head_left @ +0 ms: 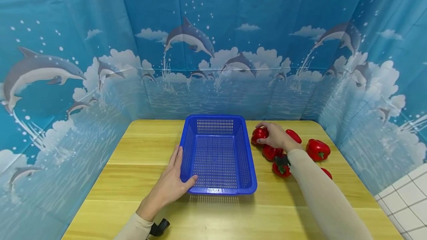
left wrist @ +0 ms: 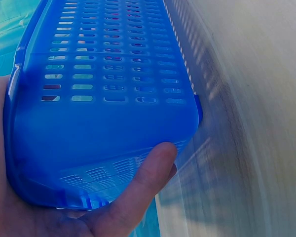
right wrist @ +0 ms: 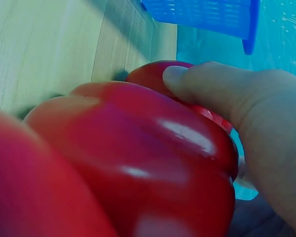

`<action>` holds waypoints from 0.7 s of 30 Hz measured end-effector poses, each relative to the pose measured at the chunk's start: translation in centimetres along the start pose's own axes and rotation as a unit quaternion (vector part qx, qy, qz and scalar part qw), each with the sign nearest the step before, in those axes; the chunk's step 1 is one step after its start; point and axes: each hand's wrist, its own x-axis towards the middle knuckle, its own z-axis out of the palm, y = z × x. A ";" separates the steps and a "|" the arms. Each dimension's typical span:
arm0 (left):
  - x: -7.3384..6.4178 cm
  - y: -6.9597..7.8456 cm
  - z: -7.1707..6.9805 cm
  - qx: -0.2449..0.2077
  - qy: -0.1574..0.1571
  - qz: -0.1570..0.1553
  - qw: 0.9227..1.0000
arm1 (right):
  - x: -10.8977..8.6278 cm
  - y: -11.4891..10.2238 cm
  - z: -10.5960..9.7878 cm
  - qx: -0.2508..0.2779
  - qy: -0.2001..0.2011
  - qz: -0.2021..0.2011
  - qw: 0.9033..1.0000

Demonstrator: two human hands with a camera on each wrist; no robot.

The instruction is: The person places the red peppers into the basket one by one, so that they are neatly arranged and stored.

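Note:
A blue plastic basket (head_left: 218, 190) with slotted walls stands upright on the table, nothing inside it. My left hand (head_left: 175, 182) holds its near left corner, fingers along the left side and thumb at the near rim. The left wrist view shows a fingertip against the basket's outer wall (left wrist: 103, 123). To the right of the basket, my right hand (head_left: 275, 136) grips a glossy red bell pepper (head_left: 258, 135) between thumb and fingers. Another red bell pepper (head_left: 271, 153) lies under that hand. In the right wrist view, a large pepper (right wrist: 138, 148) partly hides the gripped one (right wrist: 148, 76).
More red bell peppers lie around the right forearm: one behind (head_left: 293, 135), one to its right (head_left: 317, 149), one nearer (head_left: 281, 169) and one half covered (head_left: 327, 173). A dolphin-print curtain (head_left: 213, 95) hangs behind the wooden table (head_left: 140, 151).

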 end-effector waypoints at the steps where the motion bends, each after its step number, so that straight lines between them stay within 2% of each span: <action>1: 0.0 0.0 0.0 0.000 0.000 0.000 1.000 | -0.1 0.1 0.0 0.002 0.005 0.000 1.000; 21: -0.1 0.1 0.1 0.001 0.003 -0.001 1.000 | -0.8 0.4 -0.2 0.020 0.048 0.025 0.998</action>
